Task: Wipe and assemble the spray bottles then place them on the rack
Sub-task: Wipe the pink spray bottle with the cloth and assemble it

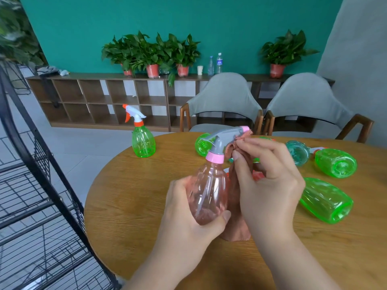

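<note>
Your left hand [188, 216] is gripping the pink bottle [209, 191] upright above the tabletop [129, 195], towards its left edge, while your right hand [270, 181] is pinching the cloth [238, 231] against the grey trigger head [226, 135]. Keep the bottle steady, working the cloth around the nozzle and under the trigger.

pink bottle [209, 191] with grey trigger head [227, 136], pinkish-brown cloth [237, 216], green bottles [325, 199], wood-grain table [134, 195].
</note>
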